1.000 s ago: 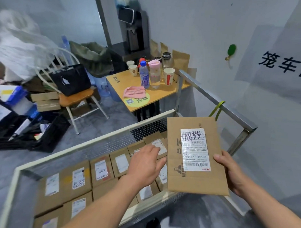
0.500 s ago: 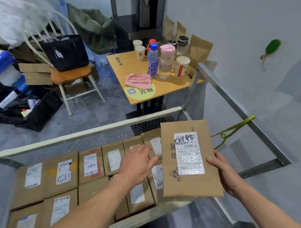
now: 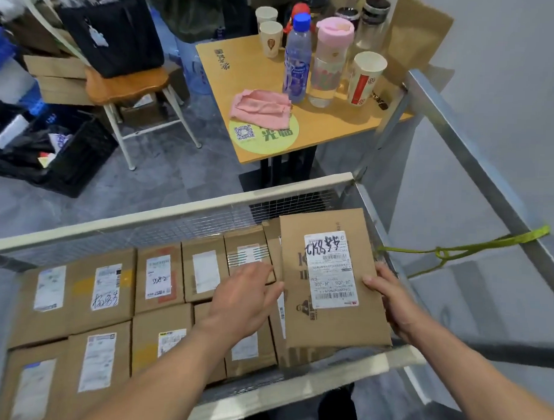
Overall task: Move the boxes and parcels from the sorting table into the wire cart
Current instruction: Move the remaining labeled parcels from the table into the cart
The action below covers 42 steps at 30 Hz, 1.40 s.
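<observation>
Inside the wire cart [image 3: 162,215], labelled boxes [image 3: 103,288] lay packed flat in 2 rows. Over them the left hand [image 3: 244,298] hovered palm down, fingers straight and loosely spread, holding nothing. At the cart's right end, the right hand [image 3: 395,300] gripped the right edge of a flat cardboard parcel [image 3: 330,277], label up, above the boxes.

Head view — down, close over cart [image 3: 188,206].
</observation>
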{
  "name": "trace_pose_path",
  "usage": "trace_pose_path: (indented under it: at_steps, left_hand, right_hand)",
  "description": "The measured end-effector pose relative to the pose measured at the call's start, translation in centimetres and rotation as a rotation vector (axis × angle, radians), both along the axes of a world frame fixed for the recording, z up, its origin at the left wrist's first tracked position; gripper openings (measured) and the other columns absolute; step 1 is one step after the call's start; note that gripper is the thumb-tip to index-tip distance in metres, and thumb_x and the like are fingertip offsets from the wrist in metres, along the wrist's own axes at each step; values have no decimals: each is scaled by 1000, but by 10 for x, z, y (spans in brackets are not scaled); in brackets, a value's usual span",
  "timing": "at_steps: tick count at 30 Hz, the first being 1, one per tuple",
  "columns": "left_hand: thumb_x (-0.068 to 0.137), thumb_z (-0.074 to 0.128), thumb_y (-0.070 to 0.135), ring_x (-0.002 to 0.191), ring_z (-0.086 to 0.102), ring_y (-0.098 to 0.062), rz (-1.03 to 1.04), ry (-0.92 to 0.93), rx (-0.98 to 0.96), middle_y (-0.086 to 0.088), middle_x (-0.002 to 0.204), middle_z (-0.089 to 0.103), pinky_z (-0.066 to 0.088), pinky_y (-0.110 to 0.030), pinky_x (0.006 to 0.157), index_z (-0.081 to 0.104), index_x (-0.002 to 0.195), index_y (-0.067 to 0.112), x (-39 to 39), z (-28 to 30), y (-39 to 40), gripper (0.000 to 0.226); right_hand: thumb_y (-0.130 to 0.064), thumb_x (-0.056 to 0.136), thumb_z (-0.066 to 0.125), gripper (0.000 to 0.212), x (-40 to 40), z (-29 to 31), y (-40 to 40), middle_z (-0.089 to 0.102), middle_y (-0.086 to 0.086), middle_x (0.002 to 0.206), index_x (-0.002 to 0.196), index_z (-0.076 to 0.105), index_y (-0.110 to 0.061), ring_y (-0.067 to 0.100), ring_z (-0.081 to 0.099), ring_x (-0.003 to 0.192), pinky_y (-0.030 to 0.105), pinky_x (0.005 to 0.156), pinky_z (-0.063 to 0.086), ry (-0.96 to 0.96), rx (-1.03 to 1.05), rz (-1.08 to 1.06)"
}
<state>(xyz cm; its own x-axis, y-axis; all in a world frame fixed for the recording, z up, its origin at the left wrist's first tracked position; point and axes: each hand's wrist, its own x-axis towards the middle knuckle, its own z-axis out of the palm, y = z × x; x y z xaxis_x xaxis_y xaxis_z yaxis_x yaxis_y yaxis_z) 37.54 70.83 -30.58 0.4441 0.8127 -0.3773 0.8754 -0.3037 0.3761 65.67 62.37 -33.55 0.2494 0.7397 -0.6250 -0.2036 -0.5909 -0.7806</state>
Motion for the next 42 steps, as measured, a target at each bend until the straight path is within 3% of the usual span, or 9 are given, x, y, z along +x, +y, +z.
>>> trace_pose_path:
  at_steps: [6,9,13,18,26,29,35,39,42]
  left_hand:
    - [106,27,51,140,39,-18,84,37,-135,3,153,44,34,-33,113,38,152,23,28,-48,-3,54]
    - [108,29,47,139,41,-17,98,28,-146,1,152,46,36,-31,111,40,151,21,42,-74,-11,51]
    - [107,34,42,124,54,-21,172,2,-169,-2,138,58,48,-34,96,51,141,20,56,-110,-21,44]
    - [109,28,41,127,51,-20,220,-82,-275,-3,139,56,41,-31,100,53,139,17,75,-148,-33,46]
    - [108,34,34,96,57,-22,184,-227,-297,-3,102,62,46,-36,79,60,109,14,101,-178,-51,34]
    - [108,35,35,90,56,-20,199,-225,-319,-3,100,60,46,-35,76,58,106,13,110,-184,-51,32]
    - [108,35,37,95,57,-23,179,-192,-414,-6,105,58,50,-38,82,57,110,12,122,-198,-49,33]
    - [108,36,35,97,58,-22,199,-188,-495,-5,103,58,46,-32,78,58,112,12,133,-212,-46,32]
    - [107,40,29,94,56,-19,242,-200,-554,-7,107,63,43,-29,75,60,112,11,140,-225,-41,27]
  right_hand:
    - [-52,55,74,72,23,-41,16,78,-8,101,124,59,-38,25,69,99,38,74,48,15,-47,69]
    - [-43,61,73,57,34,-61,16,78,-11,98,117,62,-36,17,71,93,33,71,48,42,-53,78]
    - [-46,53,79,71,45,-91,11,77,0,112,121,63,-31,21,72,100,37,79,53,60,-71,57]
    - [-47,49,81,79,63,-128,-4,74,10,118,123,63,-28,38,67,113,58,101,50,77,-132,42]
    - [-55,30,96,112,82,-154,-26,76,10,112,132,59,-26,34,71,101,46,84,55,75,-201,-26]
    - [-36,61,80,84,85,-159,-26,76,10,112,141,54,-26,34,71,101,45,81,56,91,-213,-54]
    - [-39,61,75,65,86,-165,-23,75,13,111,123,63,-22,32,68,98,47,87,53,57,-304,-58]
    - [-29,95,60,28,89,-171,-20,76,15,103,118,66,-15,31,69,87,41,80,52,41,-359,-60]
    - [-32,100,53,28,91,-178,-13,77,17,102,115,68,-13,32,70,85,41,79,53,3,-445,-23]
